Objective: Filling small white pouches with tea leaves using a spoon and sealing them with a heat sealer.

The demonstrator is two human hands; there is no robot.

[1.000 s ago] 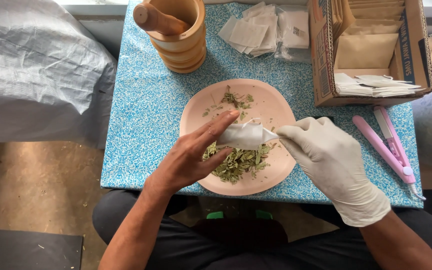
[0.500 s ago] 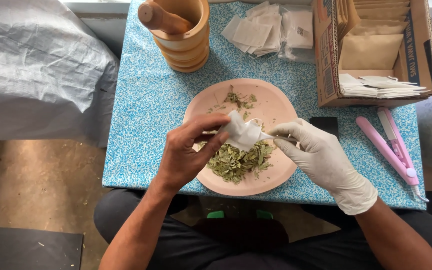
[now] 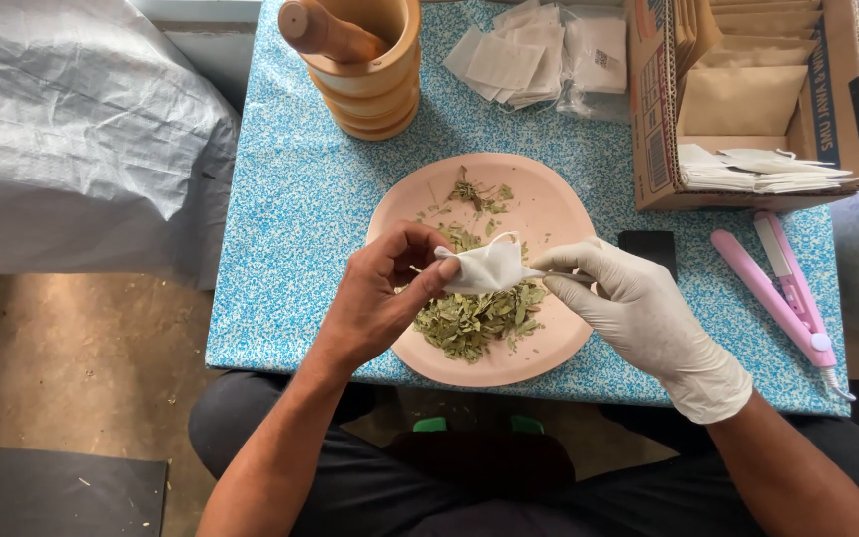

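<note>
I am pinching a small white paper filter bag (image 3: pixel 484 267) between my bare left hand (image 3: pixel 382 298) and my gloved right hand (image 3: pixel 638 308), each gripping one end. I am holding it just above the heap of dried green leaves (image 3: pixel 471 320) on the round pink plate (image 3: pixel 549 204) under my hands. If I pull too hard, the thin paper could tear, I judge. Beyond my hands on the blue speckled counter (image 3: pixel 290 219) is standing a wooden mortar with pestle (image 3: pixel 360 55).

- sachet (image 3: pixel 487 267): thin white matt paper or fabric;
- glove (image 3: pixel 648 318): smooth matt latex;
- plate (image 3: pixel 549 214): smooth pink plastic;
- mortar (image 3: pixel 370 85): turned wood;
- box (image 3: pixel 653 119): cardboard
</note>
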